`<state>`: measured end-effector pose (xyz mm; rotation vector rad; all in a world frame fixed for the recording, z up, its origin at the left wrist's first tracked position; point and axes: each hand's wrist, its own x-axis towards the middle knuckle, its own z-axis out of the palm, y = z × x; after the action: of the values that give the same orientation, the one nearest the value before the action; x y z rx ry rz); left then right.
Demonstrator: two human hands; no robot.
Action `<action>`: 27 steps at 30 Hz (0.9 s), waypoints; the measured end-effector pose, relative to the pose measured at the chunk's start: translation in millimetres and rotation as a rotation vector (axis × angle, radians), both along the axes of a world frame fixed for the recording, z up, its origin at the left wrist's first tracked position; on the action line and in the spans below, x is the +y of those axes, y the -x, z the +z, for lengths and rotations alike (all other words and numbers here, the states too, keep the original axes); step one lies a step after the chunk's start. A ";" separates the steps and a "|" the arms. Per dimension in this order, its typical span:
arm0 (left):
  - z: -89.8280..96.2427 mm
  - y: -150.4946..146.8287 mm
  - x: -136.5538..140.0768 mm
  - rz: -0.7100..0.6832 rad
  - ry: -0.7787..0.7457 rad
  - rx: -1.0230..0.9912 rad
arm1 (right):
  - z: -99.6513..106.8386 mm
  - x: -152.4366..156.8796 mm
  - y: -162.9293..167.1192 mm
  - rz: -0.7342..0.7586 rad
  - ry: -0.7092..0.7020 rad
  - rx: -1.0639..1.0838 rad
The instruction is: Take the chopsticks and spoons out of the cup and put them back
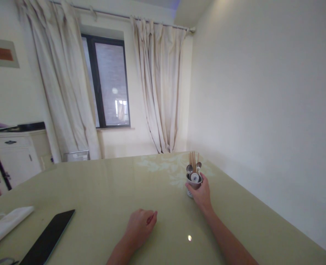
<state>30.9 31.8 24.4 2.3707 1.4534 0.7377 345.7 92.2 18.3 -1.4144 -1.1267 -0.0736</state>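
My right hand (203, 193) is wrapped around a utensil holder (190, 191), a small light-coloured cup with a dark pattern low on its side. Wooden chopsticks (192, 160) stand upright in the cup. Two metal spoons show beside them, one spoon (189, 169) on the left and another spoon (198, 165) on the right. A white round piece with a blue mark (195, 177), perhaps a ceramic spoon, leans at the front rim. My left hand (141, 225) rests on the table in a loose fist, apart from the cup, with nothing visible in it.
The pale green glossy table (104, 206) reaches to the wall on the right. A black flat tablet-like slab (51, 235) and a white long box (10, 222) lie at the left. Behind are curtains (163, 84), a window (111, 81) and a white cabinet (16, 151).
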 end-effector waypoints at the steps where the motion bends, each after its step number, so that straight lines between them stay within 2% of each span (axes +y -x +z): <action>1: 0.0 -0.1 0.0 -0.001 0.000 0.000 | -0.6 0.0 0.7 0.015 -0.012 0.001; 10: 0.9 0.0 -1.6 -0.010 0.012 -0.048 | 0.3 -6.0 15.1 0.142 0.009 0.035; 19: 3.2 -1.1 -2.2 0.005 0.005 -0.066 | 7.8 -23.5 60.1 0.313 0.060 0.004; 22: 5.7 -0.6 -1.4 0.060 0.011 -0.091 | 12.8 -33.2 78.7 0.387 0.083 -0.010; 27: 5.8 2.3 7.0 0.247 0.019 -0.238 | 19.3 -48.4 106.2 0.526 0.121 0.001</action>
<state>28.6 38.8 30.1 2.0279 1.6529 1.0208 239.4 43.8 37.6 -1.1801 -1.4882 0.3745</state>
